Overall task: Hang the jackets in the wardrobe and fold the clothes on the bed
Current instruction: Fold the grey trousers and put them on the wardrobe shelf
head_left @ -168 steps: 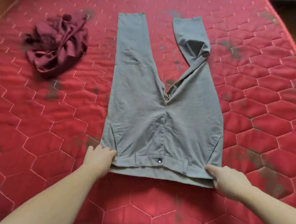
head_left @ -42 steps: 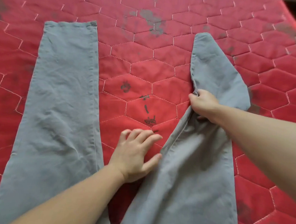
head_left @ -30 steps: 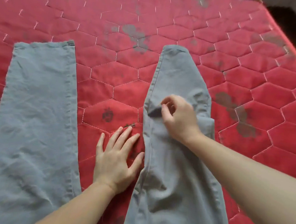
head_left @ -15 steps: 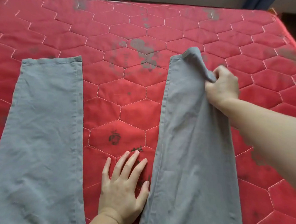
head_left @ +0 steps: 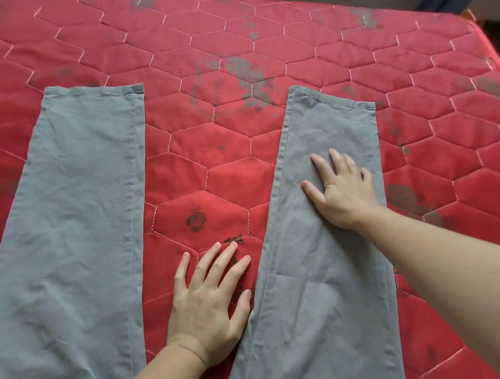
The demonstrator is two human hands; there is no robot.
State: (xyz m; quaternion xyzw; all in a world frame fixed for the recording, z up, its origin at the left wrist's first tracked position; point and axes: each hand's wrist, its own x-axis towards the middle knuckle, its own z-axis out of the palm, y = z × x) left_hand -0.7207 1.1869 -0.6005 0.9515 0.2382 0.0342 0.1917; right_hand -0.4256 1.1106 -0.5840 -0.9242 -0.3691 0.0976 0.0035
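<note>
Left leg of the trousers lies flat on the bed, hem at far end, same as half a sec ago, I did not touch it. Between the 2 legs my left hand rests flat on the red cover, fingers straight and spread, little finger just touching the inner edge of the right leg; it holds nothing and has stayed in this place. Right leg is what changed: half a sec ago my right hand was pinching the outer edge near the hem to pull out the folded-over part. Now this hem lies square and flat, and the hand is open, palm down, pressing on the cloth w/ fingers spread, no grip on anything. So, I think, both legs are now straight and smoothing is nearly done. Next step prob. is to fold one leg over the other. Some small wrinkles remain lower on both legs. No jackets or wardrobe in view here
</note>
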